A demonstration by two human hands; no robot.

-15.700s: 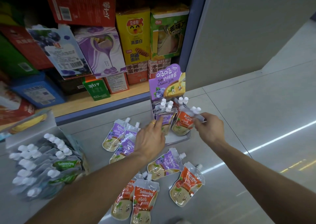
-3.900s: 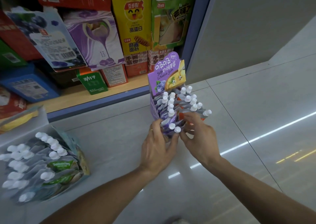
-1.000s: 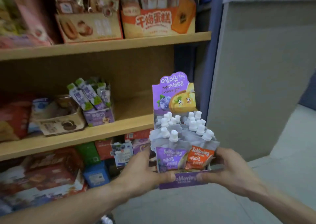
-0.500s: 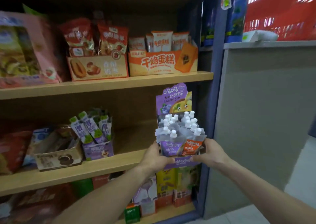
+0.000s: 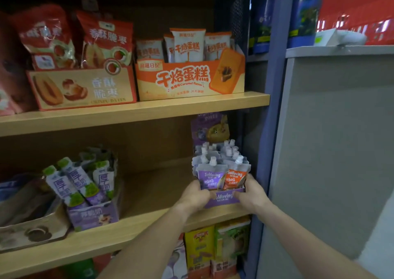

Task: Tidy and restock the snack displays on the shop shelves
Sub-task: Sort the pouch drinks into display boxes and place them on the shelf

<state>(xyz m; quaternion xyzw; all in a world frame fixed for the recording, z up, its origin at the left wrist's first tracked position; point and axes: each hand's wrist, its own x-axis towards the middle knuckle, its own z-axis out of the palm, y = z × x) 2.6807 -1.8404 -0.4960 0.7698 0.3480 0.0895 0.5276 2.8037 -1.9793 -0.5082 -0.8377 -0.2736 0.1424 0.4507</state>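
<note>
Hands, left [image 5: 195,195] and right [image 5: 249,194], grip our purple pouch box [image 5: 221,197], fingers curled round its near corners, on the middle shelf [image 5: 132,229].

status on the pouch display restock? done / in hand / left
Done: the purple display box looks full, spouted pouches standing in rows. In hand: left hand and right hand grip its front corners, with the box at the right end of the middle shelf, under the caramel cake box. Whether it rests fully on the shelf is unclear. Left: seat it, let go; the drink-pouch box beside looks untidy.
</note>
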